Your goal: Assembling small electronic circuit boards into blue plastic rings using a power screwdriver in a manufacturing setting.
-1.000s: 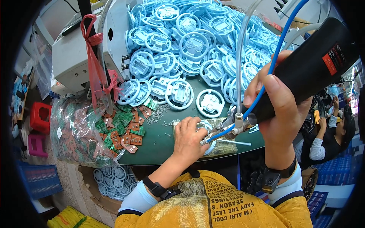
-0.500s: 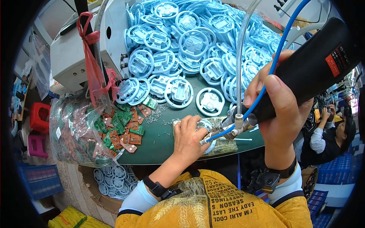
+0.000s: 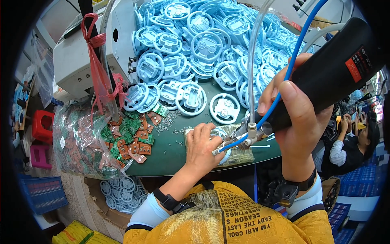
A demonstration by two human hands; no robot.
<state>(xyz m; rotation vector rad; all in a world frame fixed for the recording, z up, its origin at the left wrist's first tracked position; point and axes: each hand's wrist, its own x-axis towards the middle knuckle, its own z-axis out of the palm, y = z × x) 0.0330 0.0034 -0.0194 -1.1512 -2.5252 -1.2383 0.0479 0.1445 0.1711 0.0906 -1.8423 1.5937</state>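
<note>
Hands apart. Right hand [image 3: 302, 114] clamped round 1 black power driver [image 3: 335, 61], nozzle end just beside the left hand [image 3: 202, 147]. Left hand sits over 1 light-blue ring part [image 3: 226, 156] on 1 tape-wrapped pad [image 3: 241, 157]; can't tell if fingers grip it. 1 loose ring [image 3: 224, 108] just beyond the hands; farther out, 1 ring pile [image 3: 203, 49], too many to count. Left of left hand: circuit boards [image 3: 132, 128] and screws [image 3: 165, 122], overlapping, uncountable.
</note>
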